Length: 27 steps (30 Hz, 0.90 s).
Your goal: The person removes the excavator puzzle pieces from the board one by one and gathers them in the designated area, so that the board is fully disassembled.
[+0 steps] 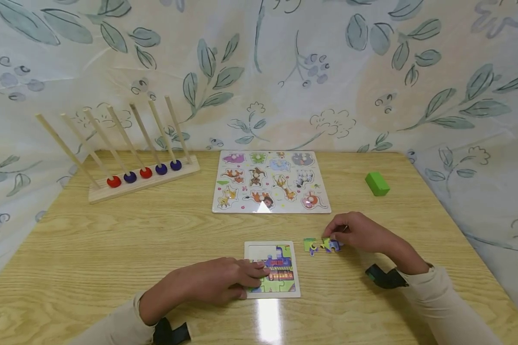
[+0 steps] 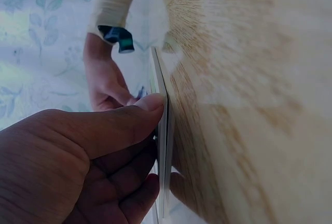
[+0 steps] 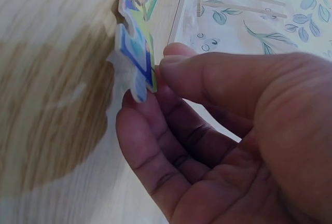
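A small square jigsaw puzzle in a white frame (image 1: 296,282) lies near the front of the table, its upper left part bare white. My left hand (image 1: 216,280) rests on its left side, fingers reaching over the pieces. In the left wrist view, the thumb of the left hand (image 2: 98,151) touches the edge of the frame (image 2: 162,79). To the right, my right hand (image 1: 358,232) pinches a jigsaw piece (image 1: 331,245) by its edge. The right wrist view shows this jigsaw piece (image 3: 136,53) tilted at the fingertips. Another jigsaw piece (image 1: 311,245) lies just left of it.
An animal peg puzzle board (image 1: 272,182) lies behind the frame. At the back left stands a wooden stand (image 1: 147,179) with upright rods and red and blue beads. A green block (image 1: 377,184) sits at the right. Floral cloth (image 1: 259,72) hangs behind the table.
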Each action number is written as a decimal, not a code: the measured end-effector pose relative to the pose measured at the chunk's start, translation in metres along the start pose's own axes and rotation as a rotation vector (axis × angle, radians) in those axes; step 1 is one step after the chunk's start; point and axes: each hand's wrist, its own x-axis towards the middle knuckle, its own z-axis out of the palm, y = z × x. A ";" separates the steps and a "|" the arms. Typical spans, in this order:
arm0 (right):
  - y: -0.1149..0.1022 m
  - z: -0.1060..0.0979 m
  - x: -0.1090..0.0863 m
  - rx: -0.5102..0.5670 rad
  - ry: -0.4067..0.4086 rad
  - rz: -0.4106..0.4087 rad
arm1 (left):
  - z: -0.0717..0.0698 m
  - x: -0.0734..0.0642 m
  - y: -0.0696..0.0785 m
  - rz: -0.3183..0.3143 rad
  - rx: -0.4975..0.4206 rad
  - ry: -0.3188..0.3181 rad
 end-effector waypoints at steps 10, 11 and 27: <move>-0.005 -0.004 -0.001 -0.037 0.024 0.003 | 0.000 0.001 0.000 -0.003 0.008 0.001; -0.006 -0.004 -0.001 -0.042 0.028 0.001 | 0.001 0.001 0.000 -0.003 0.007 0.002; -0.017 0.008 0.010 -0.004 0.035 -0.061 | 0.002 0.001 -0.001 -0.002 0.009 0.004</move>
